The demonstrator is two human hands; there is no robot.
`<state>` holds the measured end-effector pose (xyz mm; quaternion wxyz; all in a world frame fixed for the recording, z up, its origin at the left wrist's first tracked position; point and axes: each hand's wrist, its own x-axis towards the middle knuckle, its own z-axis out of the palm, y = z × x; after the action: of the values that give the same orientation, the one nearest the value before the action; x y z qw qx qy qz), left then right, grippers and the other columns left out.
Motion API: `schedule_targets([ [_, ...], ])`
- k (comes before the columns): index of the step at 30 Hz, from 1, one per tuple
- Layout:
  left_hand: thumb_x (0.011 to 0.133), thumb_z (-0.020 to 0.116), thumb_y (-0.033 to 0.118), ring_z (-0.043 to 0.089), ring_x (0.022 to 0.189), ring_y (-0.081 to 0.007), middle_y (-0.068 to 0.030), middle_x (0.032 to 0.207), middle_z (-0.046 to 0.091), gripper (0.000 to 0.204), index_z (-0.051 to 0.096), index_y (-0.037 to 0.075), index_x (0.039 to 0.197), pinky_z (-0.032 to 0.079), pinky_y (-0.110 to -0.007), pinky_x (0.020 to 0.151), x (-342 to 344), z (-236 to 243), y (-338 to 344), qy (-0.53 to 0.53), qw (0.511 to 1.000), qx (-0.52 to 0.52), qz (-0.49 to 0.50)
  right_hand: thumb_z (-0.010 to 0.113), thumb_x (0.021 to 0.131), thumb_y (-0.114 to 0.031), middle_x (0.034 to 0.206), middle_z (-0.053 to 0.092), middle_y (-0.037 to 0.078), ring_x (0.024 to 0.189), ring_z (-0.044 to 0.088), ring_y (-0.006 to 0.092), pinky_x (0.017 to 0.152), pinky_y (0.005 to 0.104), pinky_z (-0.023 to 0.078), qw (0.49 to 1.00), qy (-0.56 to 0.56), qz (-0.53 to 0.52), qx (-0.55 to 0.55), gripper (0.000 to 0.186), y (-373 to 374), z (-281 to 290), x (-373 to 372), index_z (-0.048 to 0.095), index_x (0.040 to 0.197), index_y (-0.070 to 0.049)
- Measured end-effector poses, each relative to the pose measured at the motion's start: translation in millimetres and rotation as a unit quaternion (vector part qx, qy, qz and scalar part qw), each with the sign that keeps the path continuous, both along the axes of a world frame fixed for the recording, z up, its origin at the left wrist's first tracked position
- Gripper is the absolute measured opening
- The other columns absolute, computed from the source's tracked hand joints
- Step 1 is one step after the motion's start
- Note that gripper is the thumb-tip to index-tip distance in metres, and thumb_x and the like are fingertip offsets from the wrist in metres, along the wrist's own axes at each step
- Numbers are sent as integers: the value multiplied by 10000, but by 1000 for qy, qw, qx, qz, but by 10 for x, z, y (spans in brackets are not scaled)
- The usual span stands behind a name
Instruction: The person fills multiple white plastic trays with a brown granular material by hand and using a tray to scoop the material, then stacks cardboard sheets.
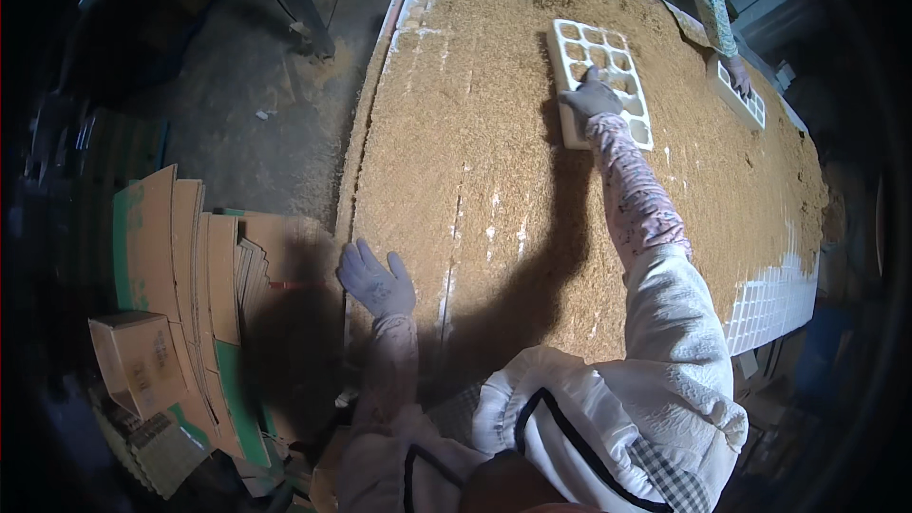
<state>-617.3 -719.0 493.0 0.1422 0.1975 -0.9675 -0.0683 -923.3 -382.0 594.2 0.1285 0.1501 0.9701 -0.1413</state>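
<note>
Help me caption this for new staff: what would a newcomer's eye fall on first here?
Probably the white celled tray at upper centre, with the gloved right hand on it, bright against the broad bed of loose brown material. Next might come the gloved left hand, spread open near the bed's left edge, and the flattened cardboard stacked at lower left.

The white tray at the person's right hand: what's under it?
Loose brown bits show all around the tray. What lies directly beneath is covered by the tray itself, and the right hand hides some of its pockets.
</note>
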Motion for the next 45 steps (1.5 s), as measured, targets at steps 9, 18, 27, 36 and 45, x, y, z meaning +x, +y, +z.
schedule_targets([
  [9, 963, 399, 412, 217, 1397, -360, -211, 1499, 270, 619, 303, 30, 1440, 131, -528, 1130, -13, -97, -46, -70, 997, 12, -8, 745, 607, -230, 1188, 548, 134, 1094, 538, 339, 952, 443, 419, 898, 60, 430, -74, 929, -303, -144, 1383, 349, 1445, -150],
  [18, 961, 310, 515, 3, 1451, -343, -184, 1560, 103, 722, 188, 32, 1485, -82, -557, 1135, 1281, 288, 1870, -228, 848, 120, -463, 762, 671, -206, 1344, 464, 128, 1205, 466, 321, 1028, 452, 382, 925, -48, 376, 12, 911, 1539, 260, 4076, 314, 1464, -198],
  [27, 910, 491, 243, 217, 1407, -344, -213, 1494, 280, 636, 254, 10, 1453, 57, -493, 1167, 1904, 145, 3242, -114, 761, 344, -538, 701, 676, -250, 1148, 522, 161, 957, 538, 256, 836, 352, 501, 990, 94, 79, -67, 960, 2234, 434, 5267, 224, 1485, -52],
  [36, 978, 384, 379, 161, 1423, -359, -245, 1502, 251, 590, 317, 10, 1434, 1, -512, 1155, 1838, -48, 2886, -132, 937, 125, -299, 692, 659, -323, 1346, 463, 173, 1224, 447, 356, 1053, 475, 331, 997, 30, 66, -15, 960, 2741, -96, 5481, 241, 1491, -162],
  [45, 802, 641, 499, 77, 1430, -407, -255, 1530, 135, 916, 234, 1, 1454, -22, -550, 1143, 1778, 719, 4277, -92, 905, 118, -399, 673, 675, -223, 1121, 569, 134, 1054, 549, 307, 927, 443, 420, 990, 138, 37, -16, 782, 4467, 349, 5328, 402, 1393, -74],
])
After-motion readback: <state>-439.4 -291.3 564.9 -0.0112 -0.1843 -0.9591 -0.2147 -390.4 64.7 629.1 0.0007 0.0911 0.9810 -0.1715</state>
